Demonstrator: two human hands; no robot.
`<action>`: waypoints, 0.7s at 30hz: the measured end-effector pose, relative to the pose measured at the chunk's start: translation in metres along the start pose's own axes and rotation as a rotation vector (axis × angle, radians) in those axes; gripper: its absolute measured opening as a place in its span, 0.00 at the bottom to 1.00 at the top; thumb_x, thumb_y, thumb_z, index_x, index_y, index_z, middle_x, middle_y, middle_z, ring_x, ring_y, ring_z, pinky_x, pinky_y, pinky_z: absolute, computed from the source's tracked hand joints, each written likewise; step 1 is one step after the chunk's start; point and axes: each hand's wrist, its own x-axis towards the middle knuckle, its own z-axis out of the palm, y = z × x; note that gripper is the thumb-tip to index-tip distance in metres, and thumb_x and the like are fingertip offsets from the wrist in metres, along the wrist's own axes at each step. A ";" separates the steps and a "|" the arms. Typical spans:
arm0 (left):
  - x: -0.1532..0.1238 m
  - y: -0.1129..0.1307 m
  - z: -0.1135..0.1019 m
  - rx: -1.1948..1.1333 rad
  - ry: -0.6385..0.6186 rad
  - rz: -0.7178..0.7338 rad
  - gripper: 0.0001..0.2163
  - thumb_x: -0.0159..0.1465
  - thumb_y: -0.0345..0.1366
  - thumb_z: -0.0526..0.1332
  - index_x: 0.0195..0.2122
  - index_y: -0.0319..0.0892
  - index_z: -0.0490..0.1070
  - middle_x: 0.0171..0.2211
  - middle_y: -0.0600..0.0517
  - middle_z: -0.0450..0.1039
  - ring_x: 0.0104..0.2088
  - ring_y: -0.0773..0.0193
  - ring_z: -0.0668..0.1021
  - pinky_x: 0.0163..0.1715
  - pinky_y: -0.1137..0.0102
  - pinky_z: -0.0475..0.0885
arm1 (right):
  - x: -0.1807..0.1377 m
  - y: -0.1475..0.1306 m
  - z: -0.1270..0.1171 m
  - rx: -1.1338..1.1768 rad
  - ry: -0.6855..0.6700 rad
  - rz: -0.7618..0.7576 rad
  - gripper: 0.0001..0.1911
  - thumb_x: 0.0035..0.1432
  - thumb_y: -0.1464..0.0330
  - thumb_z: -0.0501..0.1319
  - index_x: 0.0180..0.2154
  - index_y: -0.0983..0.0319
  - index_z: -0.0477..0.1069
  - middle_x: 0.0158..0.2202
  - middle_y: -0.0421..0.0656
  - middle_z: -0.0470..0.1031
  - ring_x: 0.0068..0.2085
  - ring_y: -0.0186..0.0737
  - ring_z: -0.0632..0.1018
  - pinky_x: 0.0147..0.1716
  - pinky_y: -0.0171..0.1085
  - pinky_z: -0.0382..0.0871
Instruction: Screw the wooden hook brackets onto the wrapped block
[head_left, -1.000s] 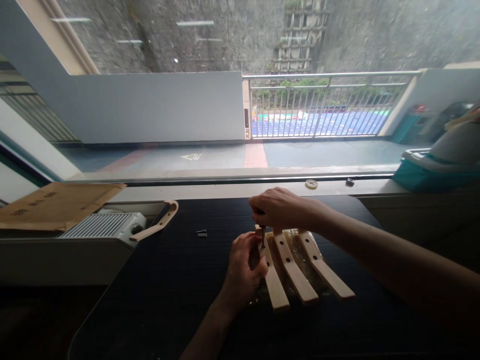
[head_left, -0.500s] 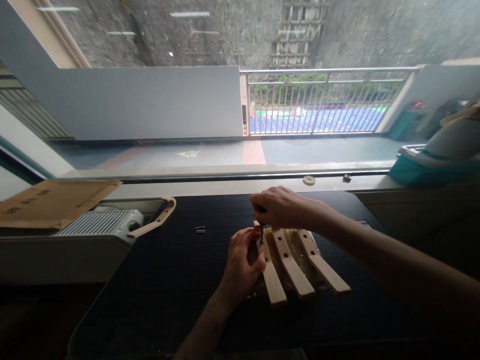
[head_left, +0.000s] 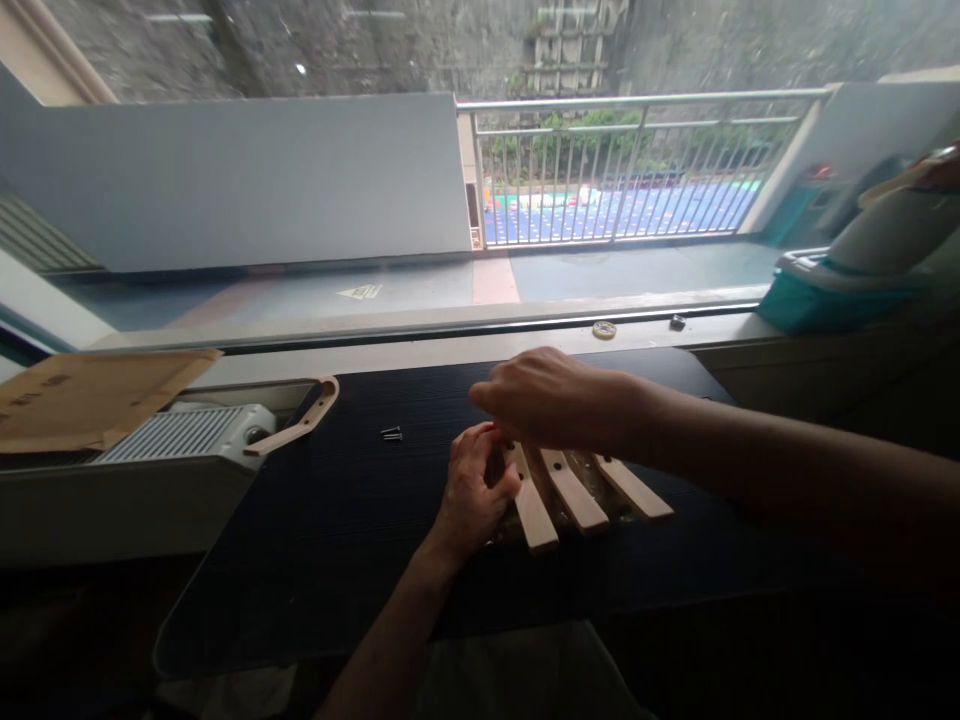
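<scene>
Our left hand clasps leftmost slat at far end; right hand curled just above, pinch unseen, we cannot tell. Slat lies 3 o'clock of left hand, axis 11-to-5 o'clock.

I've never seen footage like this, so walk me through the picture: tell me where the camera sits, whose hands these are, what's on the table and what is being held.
There is no machine here. A person works with two bare hands, and the single camera sits on their head, looking forward and down, so the arms reach in from the bottom of the picture. Three wooden slats lie fanned out on a black table. The left hand curls against the far end of the leftmost slat. The right hand hovers over the slats' far ends; whether it holds anything is hidden. To the left of the hands lie small screws and a curved wooden piece. Further left are a white grille and a sheet of cardboard.
</scene>
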 end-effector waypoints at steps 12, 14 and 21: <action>0.001 0.002 0.000 -0.012 -0.006 -0.009 0.12 0.56 0.33 0.56 0.43 0.44 0.66 0.50 0.49 0.64 0.52 0.56 0.65 0.52 0.59 0.63 | -0.007 0.004 -0.005 0.051 -0.018 0.156 0.08 0.56 0.68 0.57 0.33 0.67 0.72 0.26 0.45 0.72 0.26 0.34 0.69 0.24 0.34 0.53; 0.002 0.001 0.001 -0.006 -0.001 -0.007 0.13 0.57 0.33 0.55 0.44 0.45 0.66 0.49 0.49 0.64 0.52 0.55 0.65 0.52 0.59 0.64 | -0.007 0.005 -0.008 0.056 -0.036 0.098 0.07 0.56 0.71 0.56 0.34 0.67 0.72 0.28 0.45 0.72 0.26 0.33 0.69 0.25 0.34 0.54; 0.002 0.001 0.000 -0.001 0.001 -0.004 0.13 0.56 0.34 0.56 0.44 0.45 0.66 0.49 0.48 0.65 0.51 0.55 0.66 0.51 0.58 0.65 | -0.007 0.004 -0.001 0.138 -0.014 0.136 0.09 0.58 0.73 0.53 0.34 0.67 0.70 0.26 0.44 0.71 0.24 0.31 0.66 0.24 0.33 0.53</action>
